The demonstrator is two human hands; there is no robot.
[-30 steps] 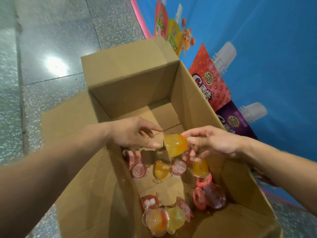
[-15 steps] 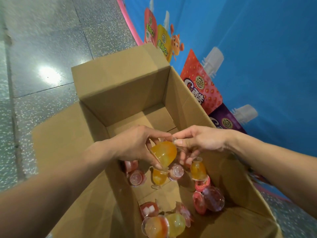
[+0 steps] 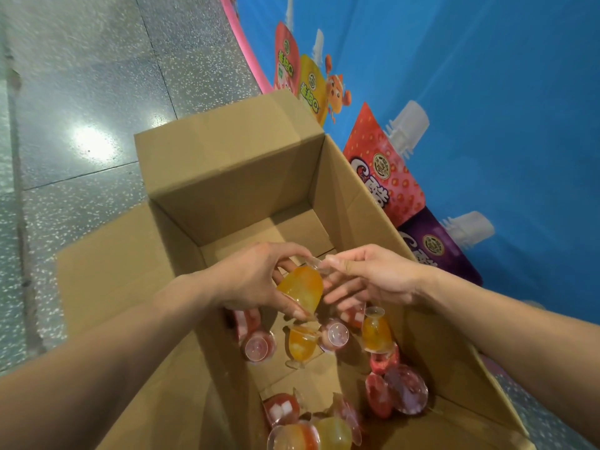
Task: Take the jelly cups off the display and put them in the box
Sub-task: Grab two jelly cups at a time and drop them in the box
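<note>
Head view looks down into the open cardboard box (image 3: 354,203), which stands on the speckled floor (image 3: 81,92) just beside the blue display (image 3: 487,92) on the right. Both hands meet over the middle of the box. The left hand (image 3: 256,280) is wrapped round the orange jelly cup (image 3: 302,292), thumb beneath and fingers above. The right hand (image 3: 376,277) seems to pinch the cup's clear foot (image 3: 316,264) between thumb and forefinger, though the contact is small and partly hidden. The cup hangs clear of the box bottom, above the loose jelly cups (image 3: 302,345) lying at the near end.

The likeliest trouble is a fumbled handover. The cup is smooth and rounded, so if the right hand lets go before the left has a firm hold, it could slip and fall onto the cups below. That might split a seal or dent a lid. A drop from this height could also bounce the cup toward the near wall. Squeezing too hard to prevent this could burst the soft film.

One second ago the right hand carried the cup at its fingertips and the left hand only touched its side. Now the left hand encloses the body and the right is down to the foot. The cups in the box lie as they did.
</note>
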